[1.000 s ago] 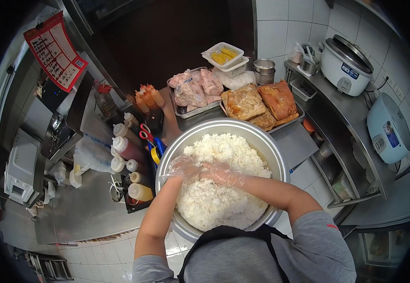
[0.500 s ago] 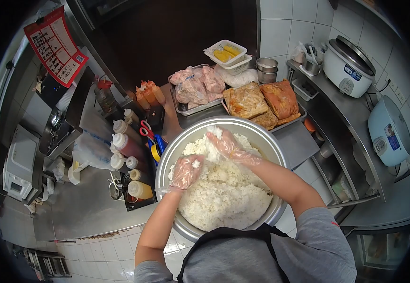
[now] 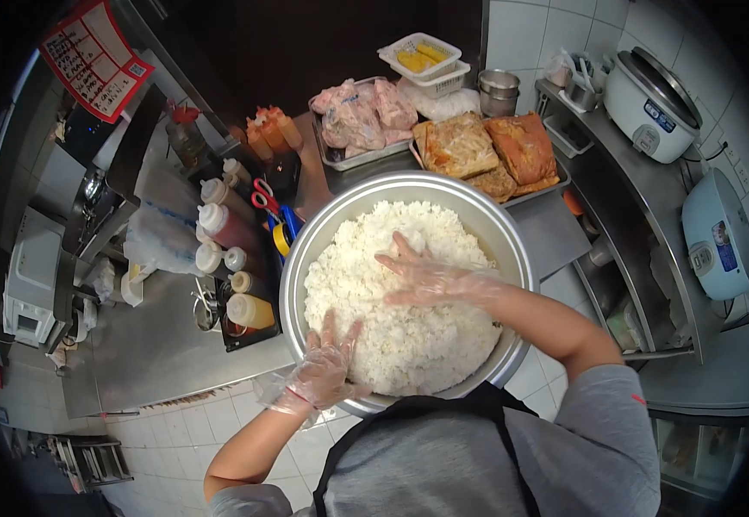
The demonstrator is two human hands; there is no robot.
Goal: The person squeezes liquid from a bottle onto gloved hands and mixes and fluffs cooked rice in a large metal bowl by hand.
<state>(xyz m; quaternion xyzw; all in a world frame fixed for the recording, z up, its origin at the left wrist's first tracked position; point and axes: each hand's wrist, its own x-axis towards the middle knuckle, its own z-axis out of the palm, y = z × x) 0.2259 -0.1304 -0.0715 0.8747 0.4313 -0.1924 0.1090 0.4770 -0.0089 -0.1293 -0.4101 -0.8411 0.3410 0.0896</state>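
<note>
A large round metal pot (image 3: 519, 246) holds a broad mound of white rice (image 3: 409, 349). My left hand (image 3: 323, 369), in a clear plastic glove, rests at the pot's lower left, its spread fingers touching the edge of the rice. On the upper middle of the mound lies my right hand (image 3: 430, 280), gloved the same way, with its fingers apart and pointing left. Neither hand grips anything visible.
Behind the pot are a tray of raw meat (image 3: 357, 121), a tray of browned slabs (image 3: 456, 146) and stacked white baskets (image 3: 426, 65). Squeeze bottles (image 3: 249, 310) and red-handled scissors (image 3: 264, 196) stand left. Rice cookers (image 3: 653, 108) are at right.
My hands have moved apart from near the pot's middle. The left went down to the lower-left rim, and the right now lies flat on the rice. The view has shifted slightly.
</note>
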